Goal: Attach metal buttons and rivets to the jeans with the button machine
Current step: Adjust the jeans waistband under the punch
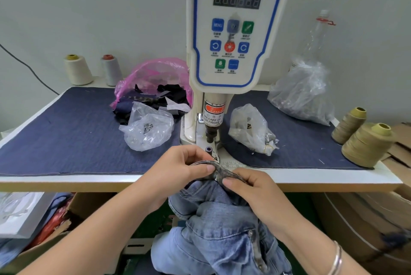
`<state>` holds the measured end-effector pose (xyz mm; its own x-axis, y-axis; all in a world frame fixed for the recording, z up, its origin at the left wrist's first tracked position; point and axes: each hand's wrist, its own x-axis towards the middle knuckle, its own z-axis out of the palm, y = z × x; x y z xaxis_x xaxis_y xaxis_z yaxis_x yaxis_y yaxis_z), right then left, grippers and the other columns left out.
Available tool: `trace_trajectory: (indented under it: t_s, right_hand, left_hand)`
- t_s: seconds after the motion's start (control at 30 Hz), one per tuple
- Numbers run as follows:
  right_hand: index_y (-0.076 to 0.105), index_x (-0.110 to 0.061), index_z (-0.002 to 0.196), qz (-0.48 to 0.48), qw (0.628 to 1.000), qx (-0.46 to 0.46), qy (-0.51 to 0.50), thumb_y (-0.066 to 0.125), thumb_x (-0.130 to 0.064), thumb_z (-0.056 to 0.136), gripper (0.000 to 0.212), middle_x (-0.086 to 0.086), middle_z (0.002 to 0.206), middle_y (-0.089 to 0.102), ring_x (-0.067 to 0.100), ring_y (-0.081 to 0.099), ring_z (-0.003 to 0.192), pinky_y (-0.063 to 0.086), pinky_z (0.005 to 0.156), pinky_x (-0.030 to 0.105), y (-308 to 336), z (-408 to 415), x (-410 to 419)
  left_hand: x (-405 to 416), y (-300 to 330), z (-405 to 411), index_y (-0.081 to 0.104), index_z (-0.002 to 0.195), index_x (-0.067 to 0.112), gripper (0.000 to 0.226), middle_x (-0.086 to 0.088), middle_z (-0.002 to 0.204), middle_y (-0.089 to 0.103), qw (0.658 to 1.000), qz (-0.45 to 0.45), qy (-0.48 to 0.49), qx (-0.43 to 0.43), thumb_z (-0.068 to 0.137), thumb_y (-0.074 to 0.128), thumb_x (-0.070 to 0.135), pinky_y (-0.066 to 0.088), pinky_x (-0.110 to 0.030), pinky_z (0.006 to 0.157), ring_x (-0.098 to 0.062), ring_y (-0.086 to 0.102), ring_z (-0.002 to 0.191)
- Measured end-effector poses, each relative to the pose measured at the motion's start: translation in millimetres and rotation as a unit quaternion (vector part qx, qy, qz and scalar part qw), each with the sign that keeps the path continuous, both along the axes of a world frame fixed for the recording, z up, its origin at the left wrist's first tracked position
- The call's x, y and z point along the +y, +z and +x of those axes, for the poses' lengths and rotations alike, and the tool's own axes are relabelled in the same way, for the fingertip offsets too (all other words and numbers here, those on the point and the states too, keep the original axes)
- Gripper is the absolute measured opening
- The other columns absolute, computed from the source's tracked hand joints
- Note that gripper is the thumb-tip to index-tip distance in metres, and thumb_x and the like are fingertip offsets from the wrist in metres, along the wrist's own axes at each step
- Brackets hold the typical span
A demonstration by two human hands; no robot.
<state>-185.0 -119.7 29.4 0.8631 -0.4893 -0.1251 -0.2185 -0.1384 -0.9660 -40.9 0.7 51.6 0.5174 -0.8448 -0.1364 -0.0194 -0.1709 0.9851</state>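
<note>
The white button machine (231, 30) stands at the table's middle, its black punch (210, 134) above a small lower die (209, 149). Light blue jeans (218, 225) hang from the table's front edge into my lap. My left hand (178, 170) pinches the jeans' waistband (219, 171) just in front of the die. My right hand (253, 190) pinches the same waistband a little nearer to me and to the right. A small metal piece (215, 159) shows at the waistband's far tip, beside the die.
Dark denim cloth (73, 132) covers the table. Two clear bags of metal parts (146, 128) (253, 130) flank the machine. A pink bag of scraps (155, 83) lies behind. Thread cones (364, 145) (77, 70) stand at the right and back left. Cardboard boxes (364, 225) sit below.
</note>
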Motion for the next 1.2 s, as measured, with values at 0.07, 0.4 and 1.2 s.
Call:
trace_trajectory:
  t_s: [0.07,0.4,1.2]
  right_hand:
    - [0.074,-0.012,0.086,0.017,1.000,-0.021,-0.013,0.060,-0.019,0.091,0.015,0.005,0.088,0.074,0.018,0.066,0.084,0.049,0.083,0.034,-1.5,-0.2,-1.8]
    - [0.073,-0.024,0.091,-0.098,0.992,-0.060,0.051,0.062,-0.025,0.090,0.011,0.006,0.087,0.070,0.012,0.062,0.079,0.047,0.075,0.024,5.2,2.7,-2.0]
    - [0.062,-0.049,0.069,-0.252,0.953,-0.162,0.037,0.062,-0.045,0.075,0.007,-0.024,0.070,0.055,-0.001,0.051,0.071,0.034,0.078,0.045,8.3,5.3,-6.5]
  left_hand:
    - [2.2,-1.6,0.9,0.073,0.084,0.016,0.008,-0.002,0.084,0.074,1.000,0.007,-0.019,-0.022,0.085,0.071,0.008,0.050,-0.020,0.078,-0.008,0.064,0.077]
    - [12.5,-14.4,-0.3,0.070,0.083,0.012,0.025,-0.009,0.082,0.064,0.998,-0.040,-0.039,-0.025,0.085,0.070,0.037,0.044,-0.034,0.078,-0.019,0.056,0.078]
    - [17.7,-12.6,-2.2,0.076,0.101,0.017,0.030,0.000,0.098,0.075,0.987,0.010,-0.138,0.084,0.091,0.060,0.041,0.052,-0.017,0.077,-0.009,0.070,0.087]
